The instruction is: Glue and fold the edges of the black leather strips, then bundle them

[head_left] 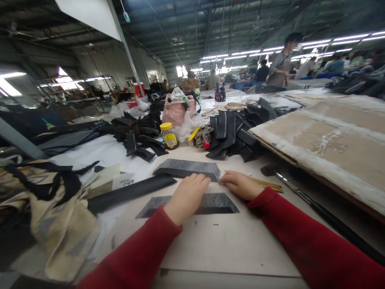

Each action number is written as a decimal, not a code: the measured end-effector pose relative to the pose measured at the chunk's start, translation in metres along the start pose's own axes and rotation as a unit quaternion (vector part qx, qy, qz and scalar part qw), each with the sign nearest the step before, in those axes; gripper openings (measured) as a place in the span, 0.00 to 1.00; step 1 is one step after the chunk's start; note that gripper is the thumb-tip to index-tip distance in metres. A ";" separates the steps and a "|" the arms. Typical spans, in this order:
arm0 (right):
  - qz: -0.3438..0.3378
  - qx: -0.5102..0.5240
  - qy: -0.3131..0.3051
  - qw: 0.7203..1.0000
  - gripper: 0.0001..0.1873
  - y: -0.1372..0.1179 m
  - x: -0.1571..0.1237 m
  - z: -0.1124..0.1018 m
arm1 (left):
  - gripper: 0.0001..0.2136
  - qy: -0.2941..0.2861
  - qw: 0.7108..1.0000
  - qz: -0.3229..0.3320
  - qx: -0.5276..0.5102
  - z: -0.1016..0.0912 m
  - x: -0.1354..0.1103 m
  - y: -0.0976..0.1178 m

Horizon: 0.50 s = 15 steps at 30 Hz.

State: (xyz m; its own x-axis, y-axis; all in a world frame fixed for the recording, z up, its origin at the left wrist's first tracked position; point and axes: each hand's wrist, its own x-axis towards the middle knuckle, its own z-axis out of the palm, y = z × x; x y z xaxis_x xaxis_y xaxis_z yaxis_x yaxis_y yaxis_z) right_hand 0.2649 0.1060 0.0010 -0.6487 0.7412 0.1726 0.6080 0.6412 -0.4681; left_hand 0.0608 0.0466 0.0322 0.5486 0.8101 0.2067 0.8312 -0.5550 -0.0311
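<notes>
Two dark grey fabric pieces with slanted ends and black folded edges lie on the pale board point(240, 245), one behind the other. My left hand point(189, 196) reaches over the near fabric piece point(221, 204), its bent fingers closed at the front edge of the far fabric piece point(186, 165). With fingertips pinched together, my right hand point(240, 185) is at the right corner of that far piece. The thumb of my left hand is hidden. A yellow ruler-like strip point(272, 185) lies beside my right wrist.
A long black fabric strip point(132, 192) and cream cloth point(64, 237) lie left. Behind stand a yellow-lidded jar point(170, 137), a pink bag point(174, 112) and black fabric pieces point(225, 128). A brush-like tool point(300, 194) lies right, beside stacked boards point(300, 132). A person point(279, 68) stands farther back.
</notes>
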 end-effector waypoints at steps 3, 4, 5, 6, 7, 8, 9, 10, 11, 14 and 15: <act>0.013 -0.021 -0.007 1.000 0.16 -0.001 -0.001 -0.001 | 0.10 -0.030 0.997 -0.015 0.063 0.004 0.020 0.002; 0.015 -0.025 -0.008 1.000 0.16 -0.002 -0.001 -0.002 | 0.10 -0.036 0.997 -0.021 0.066 0.008 0.026 0.002; 0.014 -0.027 -0.010 0.999 0.16 -0.003 -0.001 -0.002 | 0.09 -0.042 0.997 -0.027 0.063 0.011 0.030 0.001; 0.012 -0.027 -0.012 0.999 0.16 -0.003 -0.001 -0.003 | 0.09 -0.045 0.997 -0.034 0.057 0.015 0.033 0.000; 0.009 -0.026 -0.015 1.000 0.17 -0.004 -0.001 -0.003 | 0.09 -0.046 0.997 -0.040 0.052 0.019 0.035 -0.003; 0.005 -0.026 -0.018 0.999 0.17 -0.004 -0.001 -0.004 | 0.10 -0.046 0.997 -0.046 0.047 0.022 0.036 -0.006; 0.002 -0.026 -0.021 0.999 0.17 -0.004 -0.001 -0.005 | 0.10 -0.046 0.997 -0.051 0.042 0.025 0.036 -0.009; -0.001 -0.026 -0.024 0.999 0.17 -0.005 -0.002 -0.005 | 0.10 -0.044 0.997 -0.057 0.036 0.028 0.035 -0.013; -0.004 -0.027 -0.026 0.999 0.17 -0.005 -0.002 -0.006 | 0.10 -0.042 0.997 -0.064 0.030 0.030 0.034 -0.016; -0.017 -0.034 -0.026 0.999 0.18 -0.009 -0.002 -0.005 | 0.10 -0.030 0.996 -0.079 0.005 0.033 0.032 -0.024; -0.022 -0.040 -0.024 0.999 0.19 -0.011 -0.002 -0.003 | 0.11 -0.025 0.996 -0.084 -0.006 0.034 0.032 -0.025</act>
State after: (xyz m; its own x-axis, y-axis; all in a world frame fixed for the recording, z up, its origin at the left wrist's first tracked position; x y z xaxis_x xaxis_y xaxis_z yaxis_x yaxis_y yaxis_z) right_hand 0.2609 0.0988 0.0083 -0.6951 0.7033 0.1490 0.6124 0.6878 -0.3898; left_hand 0.0609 0.0929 0.0065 0.4068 0.8996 0.1588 0.9104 -0.4135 0.0108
